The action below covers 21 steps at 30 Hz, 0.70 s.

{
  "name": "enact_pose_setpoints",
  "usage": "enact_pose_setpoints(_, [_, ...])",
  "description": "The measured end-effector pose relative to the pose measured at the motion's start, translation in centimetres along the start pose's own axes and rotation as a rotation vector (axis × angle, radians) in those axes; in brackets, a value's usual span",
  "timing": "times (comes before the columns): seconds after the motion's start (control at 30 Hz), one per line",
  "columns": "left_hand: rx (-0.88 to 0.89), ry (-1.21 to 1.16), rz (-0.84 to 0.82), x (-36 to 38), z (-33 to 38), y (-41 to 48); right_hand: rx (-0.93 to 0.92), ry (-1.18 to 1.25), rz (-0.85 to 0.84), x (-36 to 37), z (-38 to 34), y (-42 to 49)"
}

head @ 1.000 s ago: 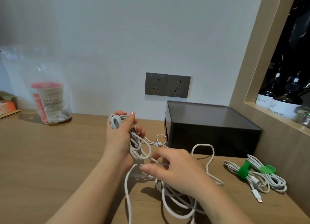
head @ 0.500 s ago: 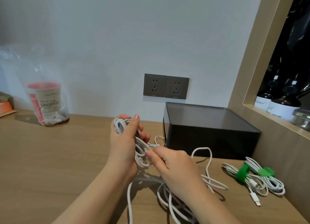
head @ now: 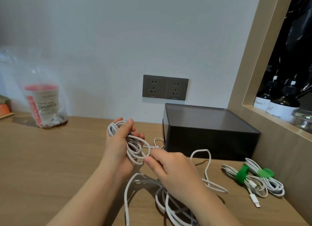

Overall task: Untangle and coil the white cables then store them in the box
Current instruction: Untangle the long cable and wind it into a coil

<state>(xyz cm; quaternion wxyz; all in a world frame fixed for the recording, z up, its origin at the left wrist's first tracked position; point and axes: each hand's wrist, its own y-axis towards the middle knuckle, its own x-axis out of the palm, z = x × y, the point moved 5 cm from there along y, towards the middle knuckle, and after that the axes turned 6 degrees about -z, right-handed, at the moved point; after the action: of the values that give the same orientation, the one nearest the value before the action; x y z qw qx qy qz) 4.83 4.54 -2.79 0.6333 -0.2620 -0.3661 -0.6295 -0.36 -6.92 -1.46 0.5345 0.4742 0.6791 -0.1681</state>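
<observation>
Left hand [head: 118, 146], right hand [head: 173, 173], one cable tangle [head: 135, 152], two coils [head: 243, 175] (green-tied), one box [head: 209, 141]

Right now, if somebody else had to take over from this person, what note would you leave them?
Left hand grips a half-wound cable coil. Right hand pinches a strand at the coil's lower end.
The loose cable trails in a tangle on the table beneath the right arm.
Done: two tied coils with green straps lie on the table beside the black box, not in it.
Left: finish winding, tie this coil, put all coils in the box.
</observation>
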Motion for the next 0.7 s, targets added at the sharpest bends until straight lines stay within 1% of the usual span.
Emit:
enact_pose_setpoints(0.07, [-0.014, 0.016, -0.008, 0.2, -0.1, -0.3, 0.010, -0.009, 0.013, 0.0, 0.2, 0.0])
enact_pose_setpoints(0.13, [-0.005, 0.081, -0.011, 0.5, 0.0, -0.6, 0.020, -0.008, 0.009, 0.2, 0.3, 0.1])
enact_pose_setpoints(0.27, [0.063, 0.193, 0.000, 0.7, 0.7, -0.6, 0.039, 0.038, 0.002, 0.5, 0.2, 0.2])
enact_pose_setpoints(0.37, [0.082, 0.175, 0.036, 0.5, 1.1, -0.3, 0.098, 0.116, -0.026, -0.1, 0.9, 0.2])
enact_pose_setpoints(0.43, [0.063, 0.100, 0.050, 0.2, 1.5, 0.2, 0.179, 0.103, -0.046, -0.5, 2.2, 0.1])
enact_pose_setpoints(0.47, [0.043, 0.054, 0.048, -0.1, 1.7, 0.5, 0.230, 0.092, -0.029, -0.9, 3.1, 0.0])
enact_pose_setpoints(0.53, [-0.024, -0.036, 0.024, -0.5, 1.9, 1.1, 0.348, 0.134, 0.073, -2.0, 5.0, -0.3])
enact_pose_setpoints(0.6, [-0.108, -0.062, -0.017, -0.5, 1.7, 1.2, 0.462, 0.265, 0.190, -3.0, 6.4, -0.8])
enact_pose_setpoints(0.7, [-0.135, -0.024, -0.063, -0.1, 1.4, 0.9, 0.570, 0.464, 0.285, -3.4, 7.3, -1.4])
